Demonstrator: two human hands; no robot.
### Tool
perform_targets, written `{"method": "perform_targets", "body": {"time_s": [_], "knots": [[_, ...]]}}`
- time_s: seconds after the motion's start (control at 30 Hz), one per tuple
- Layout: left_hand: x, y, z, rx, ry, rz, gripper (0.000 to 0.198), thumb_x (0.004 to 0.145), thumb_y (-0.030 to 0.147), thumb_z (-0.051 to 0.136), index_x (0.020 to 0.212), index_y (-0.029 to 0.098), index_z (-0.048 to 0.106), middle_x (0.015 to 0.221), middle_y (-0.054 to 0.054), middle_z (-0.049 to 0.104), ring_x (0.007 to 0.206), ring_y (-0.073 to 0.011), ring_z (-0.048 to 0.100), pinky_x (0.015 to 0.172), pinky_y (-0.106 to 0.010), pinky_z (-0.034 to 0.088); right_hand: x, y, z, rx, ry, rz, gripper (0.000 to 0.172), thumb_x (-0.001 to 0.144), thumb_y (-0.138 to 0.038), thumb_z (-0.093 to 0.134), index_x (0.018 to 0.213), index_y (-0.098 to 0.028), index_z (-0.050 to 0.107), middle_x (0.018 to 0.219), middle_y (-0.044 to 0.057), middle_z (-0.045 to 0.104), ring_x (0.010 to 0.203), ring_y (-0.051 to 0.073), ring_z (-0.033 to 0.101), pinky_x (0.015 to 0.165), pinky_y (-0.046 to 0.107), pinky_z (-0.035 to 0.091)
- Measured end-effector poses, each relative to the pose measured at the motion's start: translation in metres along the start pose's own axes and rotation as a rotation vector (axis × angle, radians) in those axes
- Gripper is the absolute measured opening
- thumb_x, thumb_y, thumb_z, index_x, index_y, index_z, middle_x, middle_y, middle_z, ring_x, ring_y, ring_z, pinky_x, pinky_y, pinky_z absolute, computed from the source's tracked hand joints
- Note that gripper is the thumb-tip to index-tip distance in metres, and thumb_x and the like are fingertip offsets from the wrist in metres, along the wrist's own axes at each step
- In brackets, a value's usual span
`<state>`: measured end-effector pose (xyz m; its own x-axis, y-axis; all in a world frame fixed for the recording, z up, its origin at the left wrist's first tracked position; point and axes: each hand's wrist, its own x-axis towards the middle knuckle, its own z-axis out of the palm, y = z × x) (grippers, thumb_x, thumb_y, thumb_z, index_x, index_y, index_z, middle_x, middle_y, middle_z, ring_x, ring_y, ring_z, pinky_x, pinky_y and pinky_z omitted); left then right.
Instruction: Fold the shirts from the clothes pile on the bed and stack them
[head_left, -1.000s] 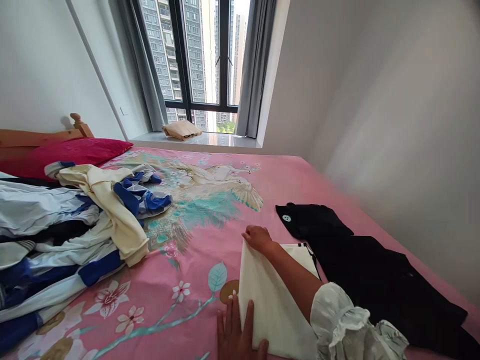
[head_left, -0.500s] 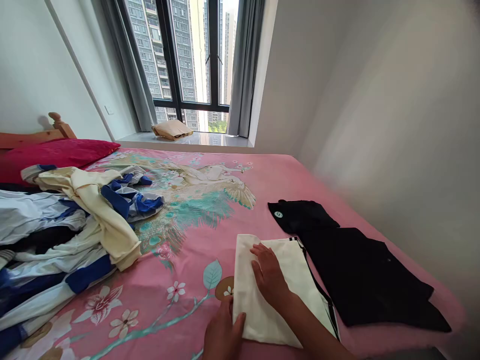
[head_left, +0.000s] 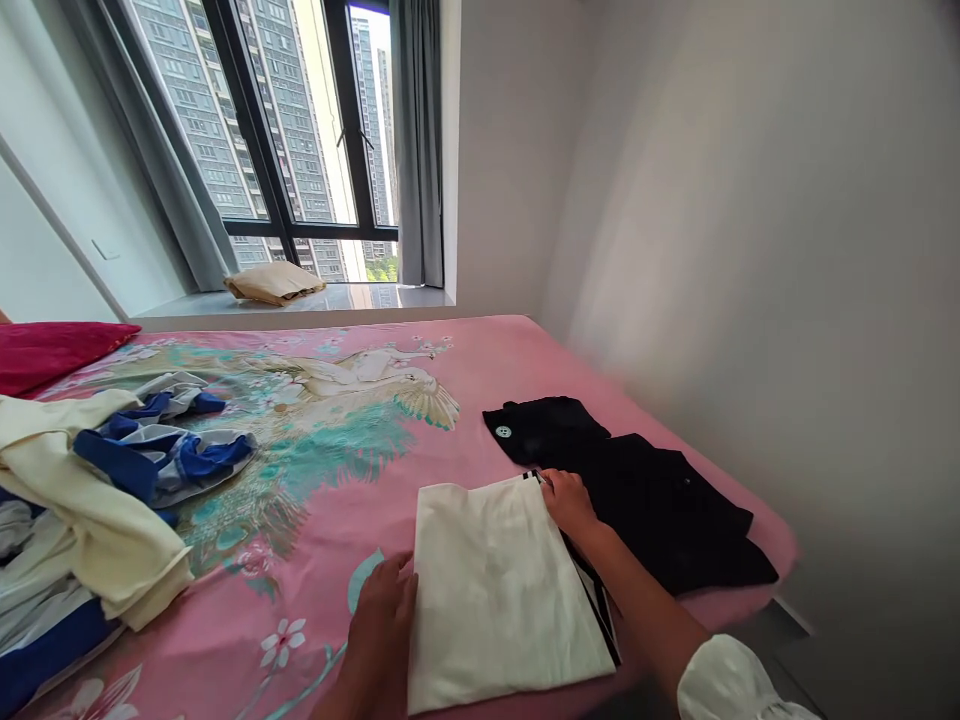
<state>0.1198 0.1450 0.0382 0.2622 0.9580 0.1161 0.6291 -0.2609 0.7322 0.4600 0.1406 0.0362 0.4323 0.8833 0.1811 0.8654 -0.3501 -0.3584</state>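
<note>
A folded cream garment [head_left: 495, 585] with black striped trim lies flat on the pink floral bedsheet [head_left: 480, 370] near the bed's front edge. My left hand [head_left: 379, 625] lies flat against its left edge, fingers stretched out. My right hand [head_left: 568, 500] rests on its far right corner, fingers curled at the trim; whether they pinch the cloth is unclear. Folded black clothes [head_left: 637, 490] lie just to the right of it.
A heap of cream, blue and white clothes [head_left: 90, 500] covers the bed's left side, with a red pillow [head_left: 52, 350] behind it. A tan folded item [head_left: 274, 282] sits on the window sill. A wall runs close along the bed's right side.
My right hand slid from the middle of the cream garment to its far right corner. My left hand shifted to the left edge. The view turned right.
</note>
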Motion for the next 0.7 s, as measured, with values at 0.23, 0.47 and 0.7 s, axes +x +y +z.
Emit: {"method": "perform_targets", "body": {"time_s": [0.23, 0.47, 0.7], "knots": [[0.095, 0.008, 0.022, 0.123, -0.052, 0.056, 0.047, 0.084, 0.027, 0.038, 0.127, 0.015, 0.049, 0.136, -0.011, 0.048, 0.128, -0.0209, 0.040, 0.108, -0.040, 0.031, 0.019, -0.008, 0.009, 0.002, -0.059, 0.052, 0.026, 0.084, -0.036, 0.048, 0.094, -0.019, 0.064, 0.094, 0.009, 0.064, 0.092, 0.024, 0.053, 0.075, 0.032, 0.035], [0.123, -0.013, 0.033, 0.171, -0.102, -0.105, 0.049, 0.074, 0.026, 0.054, 0.122, 0.019, 0.055, 0.126, -0.012, 0.056, 0.121, -0.0286, 0.045, 0.104, -0.045, 0.031, 0.019, -0.003, 0.015, 0.021, -0.038, 0.051, 0.014, 0.083, -0.028, 0.050, 0.081, -0.019, 0.061, 0.087, 0.007, 0.064, 0.088, 0.022, 0.053, 0.073, 0.031, 0.036], [0.106, -0.012, 0.010, -0.016, -0.209, -0.332, 0.051, 0.073, 0.050, 0.054, 0.107, 0.012, 0.057, 0.099, -0.014, 0.065, 0.099, -0.0281, 0.060, 0.085, -0.039, 0.045, -0.007, -0.036, 0.003, 0.128, 0.085, -0.123, 0.027, 0.085, -0.021, 0.044, 0.110, -0.017, 0.055, 0.113, 0.010, 0.058, 0.108, 0.023, 0.049, 0.092, 0.036, 0.039]]}}
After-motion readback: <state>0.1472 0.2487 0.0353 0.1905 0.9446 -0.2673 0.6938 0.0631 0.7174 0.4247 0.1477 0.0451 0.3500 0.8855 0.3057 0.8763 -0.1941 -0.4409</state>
